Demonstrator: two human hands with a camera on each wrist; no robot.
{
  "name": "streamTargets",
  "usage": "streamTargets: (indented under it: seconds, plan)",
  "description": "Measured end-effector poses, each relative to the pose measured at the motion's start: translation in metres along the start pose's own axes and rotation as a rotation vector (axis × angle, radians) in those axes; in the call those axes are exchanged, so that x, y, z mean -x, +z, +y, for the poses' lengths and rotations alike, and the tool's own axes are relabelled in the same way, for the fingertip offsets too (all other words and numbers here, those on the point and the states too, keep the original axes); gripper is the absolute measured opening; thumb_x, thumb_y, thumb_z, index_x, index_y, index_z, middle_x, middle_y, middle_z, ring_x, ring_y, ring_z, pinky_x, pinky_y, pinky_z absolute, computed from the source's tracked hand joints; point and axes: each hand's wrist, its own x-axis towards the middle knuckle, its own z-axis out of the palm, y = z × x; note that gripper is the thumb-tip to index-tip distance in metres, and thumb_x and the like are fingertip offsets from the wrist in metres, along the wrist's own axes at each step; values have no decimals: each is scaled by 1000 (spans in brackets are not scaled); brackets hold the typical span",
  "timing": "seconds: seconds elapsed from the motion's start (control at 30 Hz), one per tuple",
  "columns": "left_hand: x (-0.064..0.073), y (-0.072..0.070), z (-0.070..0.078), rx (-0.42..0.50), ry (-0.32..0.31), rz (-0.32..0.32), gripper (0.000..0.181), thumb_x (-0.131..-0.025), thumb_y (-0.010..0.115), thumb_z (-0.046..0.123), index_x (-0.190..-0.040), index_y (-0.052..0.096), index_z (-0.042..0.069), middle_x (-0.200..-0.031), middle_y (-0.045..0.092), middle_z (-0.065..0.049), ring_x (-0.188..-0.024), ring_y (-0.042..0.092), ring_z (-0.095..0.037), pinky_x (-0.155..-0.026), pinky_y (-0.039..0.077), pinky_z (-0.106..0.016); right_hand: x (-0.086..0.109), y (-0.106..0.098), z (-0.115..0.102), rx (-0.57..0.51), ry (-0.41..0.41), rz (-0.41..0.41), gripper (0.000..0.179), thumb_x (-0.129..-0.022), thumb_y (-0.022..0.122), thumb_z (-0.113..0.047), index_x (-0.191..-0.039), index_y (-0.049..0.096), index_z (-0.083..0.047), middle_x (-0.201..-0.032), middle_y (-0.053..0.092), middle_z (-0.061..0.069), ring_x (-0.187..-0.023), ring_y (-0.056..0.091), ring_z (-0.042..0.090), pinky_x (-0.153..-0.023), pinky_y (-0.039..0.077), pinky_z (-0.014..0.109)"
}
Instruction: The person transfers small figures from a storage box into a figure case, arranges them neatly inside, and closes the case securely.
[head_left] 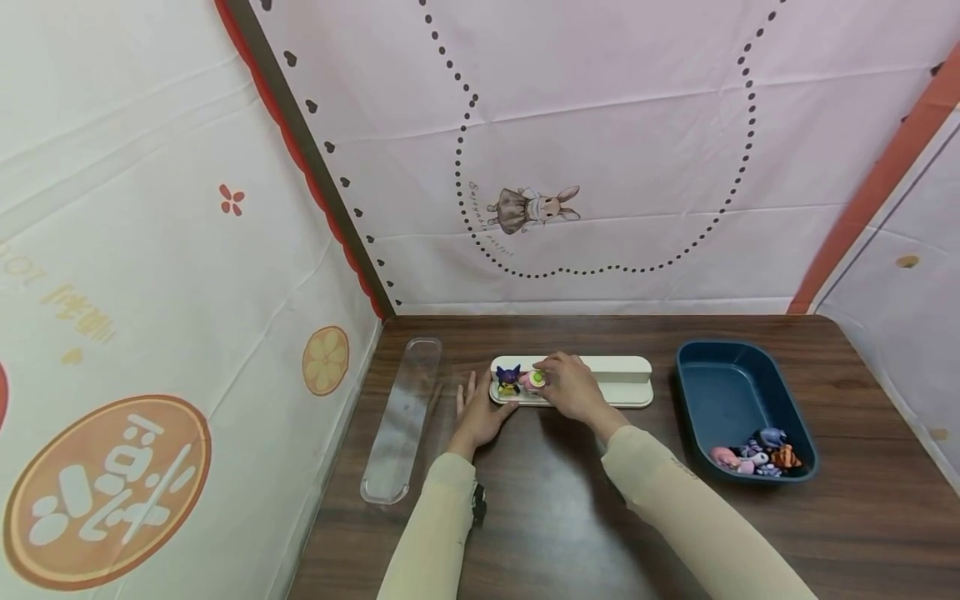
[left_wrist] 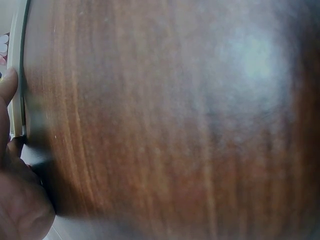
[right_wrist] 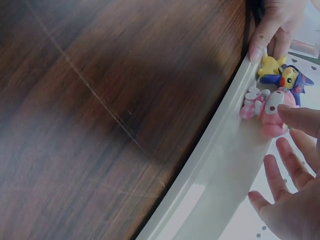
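A long white two-step display stand point(head_left: 626, 394) lies on the table in front of me. My left hand point(head_left: 480, 417) holds its left end, with the thumb point(right_wrist: 260, 42) at the front edge. On that end sits a yellow figurine with a dark purple eared hood point(head_left: 508, 379). Right beside it is a pink figurine point(right_wrist: 272, 120) with a long-eared hood and a pink checked outfit. My right hand point(head_left: 573, 390) pinches the pink figurine's head between thumb and index finger, the other fingers spread. In the left wrist view, only part of the left hand point(left_wrist: 22, 200) shows.
To the right stands a dark blue bin point(head_left: 720, 396), with several small figurines point(head_left: 757, 454) heaped at its near end. A clear plastic cover point(head_left: 401, 421) lies left of the stand. Behind the wooden table point(head_left: 540, 517) hangs a printed cloth point(head_left: 637, 167).
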Motion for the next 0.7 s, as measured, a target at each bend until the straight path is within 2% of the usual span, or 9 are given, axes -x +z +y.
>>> streamTargets:
  seconds: [0.13, 0.47, 0.7]
  plan:
    - [1, -1, 2, 12, 12, 15, 93, -97, 65, 56, -167, 20, 14, -173, 26, -7, -164, 4, -29, -131, -5, -56, 5, -8, 3, -28, -8, 1, 48, -83, 82, -9, -130, 72, -8, -134, 65, 16, -127, 58, 41, -109, 46, 57]
    - [1, 0, 2, 21, 6, 24, 92, -97, 67, 54, -167, 22, 14, -172, 26, -8, -164, 5, -29, -131, -5, -55, 17, -30, 10, -53, 13, -8, 53, -84, 83, -11, -135, 69, -8, -139, 62, 18, -131, 56, 45, -114, 42, 61]
    - [1, -2, 3, 9, -10, 5, 93, -97, 64, 57, -167, 20, 15, -173, 24, -7, -164, 3, -27, -131, -6, -55, 28, -49, 18, -57, 58, -36, 54, -89, 80, -13, -141, 65, -10, -143, 59, 18, -126, 59, 41, -103, 51, 59]
